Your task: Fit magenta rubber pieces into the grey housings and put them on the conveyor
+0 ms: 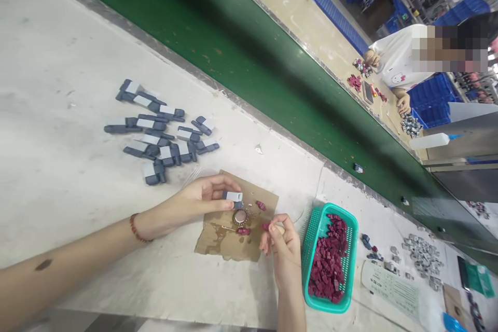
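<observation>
My left hand (206, 196) is closed on a small grey-and-dark-blue plastic part (234, 196), held over a stained piece of cardboard (249, 252). Between the fingertips of my right hand (286, 244) is a small maroon plastic piece (265, 226), partly hidden by the fingers. On the cardboard, below the left fingertips, sits a crimped bottle cap (240, 217) that seems to hold liquid. A thin stick (229, 228) lies beside it. Two more maroon pieces rest there, an upper one (260, 205) and a lower one (244, 231).
Several grey-and-blue parts (165, 155) lie grouped at left. A teal basket (306, 264) of maroon pieces stands to the right. Beyond it are silver-grey parts (424, 254) and a white bottle (389, 280). A green conveyor belt (249, 57) separates me from a person (404, 57) handling small parts.
</observation>
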### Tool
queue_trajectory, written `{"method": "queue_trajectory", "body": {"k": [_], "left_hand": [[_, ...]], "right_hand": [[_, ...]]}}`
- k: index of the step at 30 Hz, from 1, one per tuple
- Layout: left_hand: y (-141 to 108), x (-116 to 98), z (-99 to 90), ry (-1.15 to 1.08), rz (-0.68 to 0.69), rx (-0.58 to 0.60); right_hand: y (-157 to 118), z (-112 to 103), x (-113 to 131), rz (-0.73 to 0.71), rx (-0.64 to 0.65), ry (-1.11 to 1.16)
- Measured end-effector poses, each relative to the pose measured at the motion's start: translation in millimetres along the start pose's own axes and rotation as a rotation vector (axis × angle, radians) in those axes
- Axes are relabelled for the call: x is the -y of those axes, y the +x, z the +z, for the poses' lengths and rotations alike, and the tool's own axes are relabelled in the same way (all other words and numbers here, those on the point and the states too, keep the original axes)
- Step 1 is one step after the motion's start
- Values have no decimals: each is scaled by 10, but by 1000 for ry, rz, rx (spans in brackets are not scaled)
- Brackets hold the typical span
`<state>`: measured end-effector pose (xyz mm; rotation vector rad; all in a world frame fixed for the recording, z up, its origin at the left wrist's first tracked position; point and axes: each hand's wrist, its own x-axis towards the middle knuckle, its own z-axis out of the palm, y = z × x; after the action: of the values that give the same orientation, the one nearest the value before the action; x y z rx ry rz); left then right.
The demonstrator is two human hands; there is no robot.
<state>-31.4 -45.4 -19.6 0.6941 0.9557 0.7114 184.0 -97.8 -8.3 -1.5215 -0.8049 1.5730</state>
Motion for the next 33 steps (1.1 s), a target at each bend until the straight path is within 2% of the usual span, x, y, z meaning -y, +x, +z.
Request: {"method": "queue_trajectory", "body": {"k": [6, 10, 14, 18, 21, 25, 29, 33], "left_hand": [[37, 51, -15, 25, 16, 26], [58, 87, 3, 77, 36, 55], [76, 140, 11, 57, 129, 54], [76, 186, 13, -19, 173, 100], [46, 193, 21, -18, 186, 124], [6, 175, 30, 152, 211, 107], [-2, 163, 27, 359, 247, 46], [-9, 172, 29, 459, 293, 57]], "right_hand": [[18, 26, -90, -213, -67, -365], [57, 103, -93, -394, 4, -678], [122, 173, -109, -525, 71, -830], [126, 167, -118, -564, 66, -857], [87, 120, -98, -573, -7, -817], [61, 48, -111, -570, -108, -812], [76, 11, -182, -517, -114, -811], [80, 20, -197, -454, -189, -656]]}}
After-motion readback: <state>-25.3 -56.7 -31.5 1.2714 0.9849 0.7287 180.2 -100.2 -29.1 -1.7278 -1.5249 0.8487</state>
